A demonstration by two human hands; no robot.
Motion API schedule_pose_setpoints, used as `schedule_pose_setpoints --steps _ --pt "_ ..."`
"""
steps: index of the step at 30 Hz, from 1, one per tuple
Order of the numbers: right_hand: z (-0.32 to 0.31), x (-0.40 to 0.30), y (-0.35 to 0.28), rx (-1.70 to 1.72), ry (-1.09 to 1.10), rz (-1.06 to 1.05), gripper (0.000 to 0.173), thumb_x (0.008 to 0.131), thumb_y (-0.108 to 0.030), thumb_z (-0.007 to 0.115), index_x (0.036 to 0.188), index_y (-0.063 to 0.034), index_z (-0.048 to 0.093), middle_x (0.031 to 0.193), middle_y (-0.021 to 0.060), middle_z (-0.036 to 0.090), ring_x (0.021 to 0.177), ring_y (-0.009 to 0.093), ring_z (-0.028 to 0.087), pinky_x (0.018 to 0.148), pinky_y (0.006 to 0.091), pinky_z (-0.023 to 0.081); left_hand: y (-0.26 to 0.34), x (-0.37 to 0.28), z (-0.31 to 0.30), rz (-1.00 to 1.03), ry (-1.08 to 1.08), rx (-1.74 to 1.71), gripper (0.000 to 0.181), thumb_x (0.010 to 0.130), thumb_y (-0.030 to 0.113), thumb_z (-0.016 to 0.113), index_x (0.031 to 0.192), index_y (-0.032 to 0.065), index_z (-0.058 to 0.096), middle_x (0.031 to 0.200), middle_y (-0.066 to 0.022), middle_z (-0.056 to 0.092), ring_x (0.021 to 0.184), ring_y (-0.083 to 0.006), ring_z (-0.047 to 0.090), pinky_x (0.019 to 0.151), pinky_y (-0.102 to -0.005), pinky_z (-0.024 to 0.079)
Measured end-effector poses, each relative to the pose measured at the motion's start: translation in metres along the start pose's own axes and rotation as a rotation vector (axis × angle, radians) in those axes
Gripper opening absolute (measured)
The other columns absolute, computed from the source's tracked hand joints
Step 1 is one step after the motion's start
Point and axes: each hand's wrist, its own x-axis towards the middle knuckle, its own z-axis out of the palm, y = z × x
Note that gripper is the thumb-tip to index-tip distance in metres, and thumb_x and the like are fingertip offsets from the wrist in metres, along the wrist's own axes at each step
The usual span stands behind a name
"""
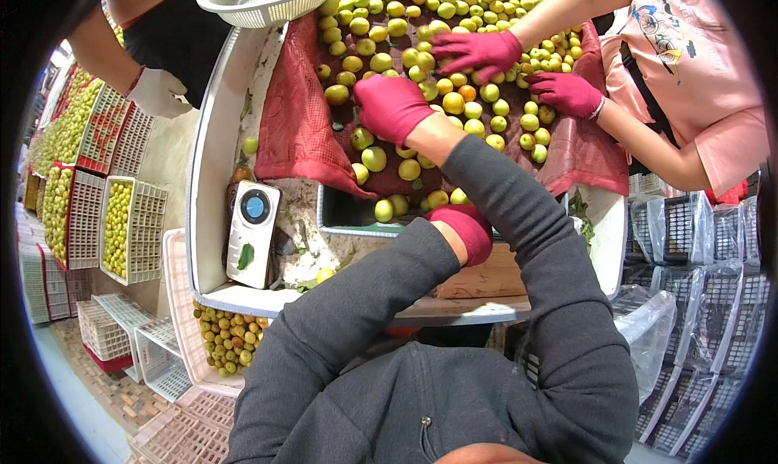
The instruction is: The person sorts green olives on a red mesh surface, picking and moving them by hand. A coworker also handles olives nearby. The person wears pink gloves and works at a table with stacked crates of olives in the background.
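Yellow-green jujubes (374, 158) lie spread on a red mesh cloth (292, 142) lining a white table. My right hand (389, 108), in a magenta glove, is among them with fingers bent downward; whether it grips a fruit is hidden. My right forearm crosses over the left one. Lower down, my left hand (468, 233), gloved alike, is by the table's front opening, near a dark tray (340, 212) with a few jujubes at its edge. Its fingers are mostly hidden behind the right sleeve.
A co-worker's magenta-gloved hands (477, 53) are on the fruit at right. Another person's white-gloved hand (159, 93) hangs at left. A smartphone (254, 233) lies on the table, a white basket (267, 8) beyond. Fruit crates (130, 230) stand left, plastic-wrapped baskets (687, 294) right.
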Motion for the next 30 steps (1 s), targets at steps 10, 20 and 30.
schedule_pose_setpoints --steps 10,20,30 --pt "-0.078 -0.062 -0.141 1.256 -0.035 -0.715 0.059 0.085 -0.016 0.078 0.139 -0.0079 0.054 0.124 0.0157 0.067 0.101 0.026 0.070 0.090 0.0368 0.056 -0.015 -0.022 0.011 0.313 0.418 -0.066 0.047 0.099 0.031 0.046 0.141 0.0095 0.052 0.149 -0.0162 0.048 0.136 -0.0306 0.047 0.114 -0.0407 0.036" --pt "0.012 0.020 0.006 0.209 0.498 -0.249 0.048 0.088 -0.036 0.069 0.130 -0.0131 0.062 0.137 0.0130 0.059 0.129 0.038 0.051 0.111 0.0529 0.036 0.014 -0.016 -0.029 -0.106 -0.115 -0.005 0.034 0.094 0.033 0.053 0.118 0.0151 0.070 0.123 -0.0164 0.068 0.117 -0.0343 0.064 0.096 -0.0441 0.051" --pt "0.034 -0.012 0.016 -0.052 0.304 -0.333 0.057 0.090 -0.054 0.060 0.139 -0.0253 0.057 0.149 0.0100 0.049 0.138 0.042 0.041 0.113 0.0655 0.026 0.011 -0.011 -0.018 -0.098 -0.034 -0.010 0.036 0.090 0.034 0.058 0.114 0.0107 0.072 0.111 -0.0193 0.071 0.102 -0.0366 0.069 0.088 -0.0455 0.054"
